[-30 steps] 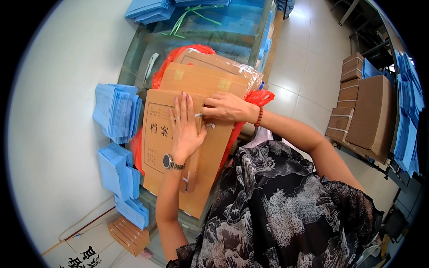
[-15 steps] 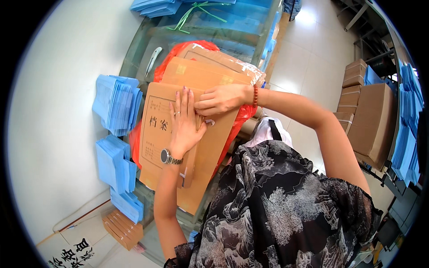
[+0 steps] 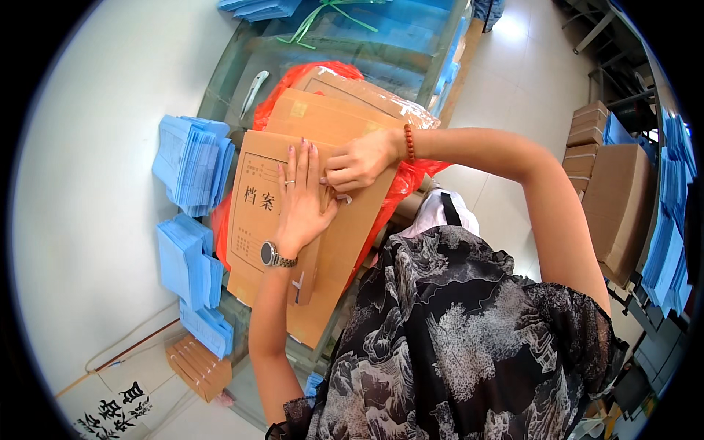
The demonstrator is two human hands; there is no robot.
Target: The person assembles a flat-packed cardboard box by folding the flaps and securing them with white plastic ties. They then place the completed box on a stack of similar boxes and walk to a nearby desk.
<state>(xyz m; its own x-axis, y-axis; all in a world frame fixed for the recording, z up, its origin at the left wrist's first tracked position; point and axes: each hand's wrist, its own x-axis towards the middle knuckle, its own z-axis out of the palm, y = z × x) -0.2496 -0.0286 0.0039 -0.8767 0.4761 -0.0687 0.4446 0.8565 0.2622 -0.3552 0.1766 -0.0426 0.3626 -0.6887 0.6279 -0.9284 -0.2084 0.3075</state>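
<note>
**Brown file box [image 3: 254,213] lies just left of the right hand's [image 3: 363,160] grip, long axis running up the frame**

At the left of the frame, stacks of blue folders [image 3: 192,165] sit by the wall [image 3: 95,183], with a bundle of brown boxes [image 3: 198,367] below them at lower left. A knife [image 3: 254,95] lies on the glass desk [image 3: 229,92], upper left of centre, near a red bag [image 3: 290,75] and apart from both hands. The file box is left of centre, face up, its top leaning slightly rightward. The left hand [image 3: 302,209] lies flat across it, fingers straight, hiding part of its face. The right hand is nearer the box's right edge; its fingertips are bunched together there, but I cannot tell whether they are clamped on anything. A white tab [image 3: 345,198] shows just below them, over a larger brown card [image 3: 361,227]. Well apart at far right are cartons [image 3: 620,209] and blue papers [image 3: 671,213].
</note>
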